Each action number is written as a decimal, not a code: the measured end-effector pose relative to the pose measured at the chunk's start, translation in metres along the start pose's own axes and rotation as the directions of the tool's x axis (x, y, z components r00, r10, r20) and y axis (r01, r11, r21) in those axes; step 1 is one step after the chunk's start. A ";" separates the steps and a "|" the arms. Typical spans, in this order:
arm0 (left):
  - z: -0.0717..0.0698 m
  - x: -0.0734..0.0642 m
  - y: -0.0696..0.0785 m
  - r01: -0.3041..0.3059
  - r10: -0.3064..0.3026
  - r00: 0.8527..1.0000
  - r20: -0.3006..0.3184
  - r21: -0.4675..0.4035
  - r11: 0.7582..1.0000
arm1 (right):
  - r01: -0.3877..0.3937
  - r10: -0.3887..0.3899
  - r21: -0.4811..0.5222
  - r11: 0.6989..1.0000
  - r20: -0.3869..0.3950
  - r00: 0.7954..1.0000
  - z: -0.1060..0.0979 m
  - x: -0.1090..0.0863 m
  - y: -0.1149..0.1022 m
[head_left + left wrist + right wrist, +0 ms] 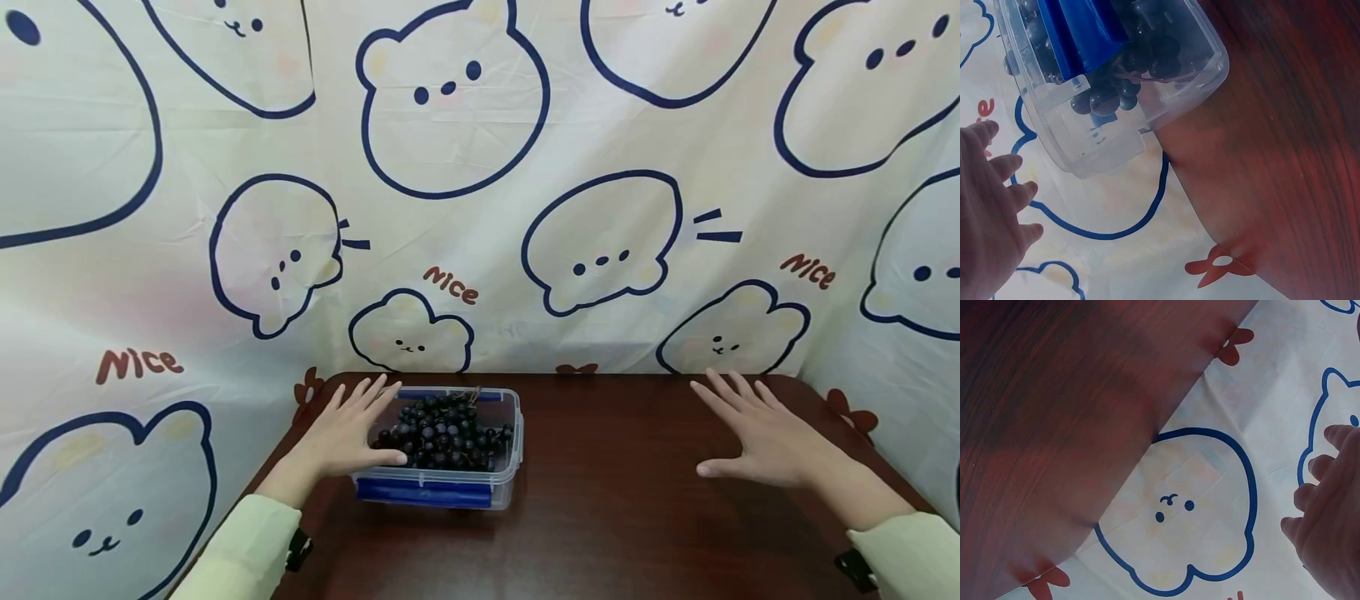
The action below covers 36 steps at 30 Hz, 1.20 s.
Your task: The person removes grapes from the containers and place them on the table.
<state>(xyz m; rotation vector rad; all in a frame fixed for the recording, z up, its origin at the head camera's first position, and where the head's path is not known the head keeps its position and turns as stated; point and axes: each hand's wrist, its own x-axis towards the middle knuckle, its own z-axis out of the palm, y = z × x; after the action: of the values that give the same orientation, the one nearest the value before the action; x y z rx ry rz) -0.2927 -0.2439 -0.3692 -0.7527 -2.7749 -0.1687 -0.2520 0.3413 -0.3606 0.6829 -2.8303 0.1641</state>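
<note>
A clear plastic container with blue clips stands on the left part of the table, its top uncovered. Dark grapes fill it, with a stem poking up at the back. My left hand hovers at the container's left side, fingers spread and holding nothing; in the head view its thumb overlaps the near left rim. Whether it touches the box I cannot tell. Over the table's right side, my right hand is held out with straight, spread fingers, nothing in it. The left wrist view shows the box's blue clip close up.
The dark brown wooden table has rounded far corners. Pale cloth printed with cartoon bears hangs behind it and along both sides, meeting the table's edges. Black bands show at the wrists, below light green sleeves.
</note>
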 end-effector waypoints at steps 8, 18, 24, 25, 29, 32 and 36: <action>0.002 0.001 -0.001 0.017 -0.017 1.000 0.022 0.014 1.000 | -0.007 0.007 0.004 1.000 0.005 1.000 0.001 -0.002 0.000; 0.000 0.002 0.002 0.026 -0.026 1.000 0.006 0.042 0.999 | -0.053 0.052 0.021 0.998 0.036 0.998 -0.004 -0.005 0.003; -0.001 0.002 0.003 0.027 -0.027 1.000 0.000 0.039 0.999 | -0.059 0.058 0.024 0.998 0.030 0.998 -0.006 -0.006 0.003; -0.001 0.002 0.003 0.029 -0.029 1.000 0.003 0.034 0.999 | -0.059 0.058 0.024 0.998 0.028 0.998 -0.006 -0.006 0.003; -0.001 0.003 0.002 0.030 -0.030 1.000 0.004 0.022 0.999 | -0.064 0.064 0.021 0.998 0.028 0.998 -0.005 -0.006 0.003; 0.000 0.002 0.002 0.029 -0.029 1.000 -0.002 0.018 0.999 | -0.065 0.065 0.019 0.998 0.032 0.997 -0.004 -0.005 0.003; 0.000 0.000 0.001 0.031 -0.030 0.999 -0.018 0.022 0.999 | -0.063 0.062 0.020 0.998 0.029 0.998 -0.003 -0.005 0.000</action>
<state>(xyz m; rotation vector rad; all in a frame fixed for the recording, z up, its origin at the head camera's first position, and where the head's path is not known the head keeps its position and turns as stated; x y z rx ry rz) -0.2922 -0.2425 -0.3693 -0.7002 -2.7680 -0.1486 -0.2474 0.3442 -0.3585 0.6064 -2.8826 0.1962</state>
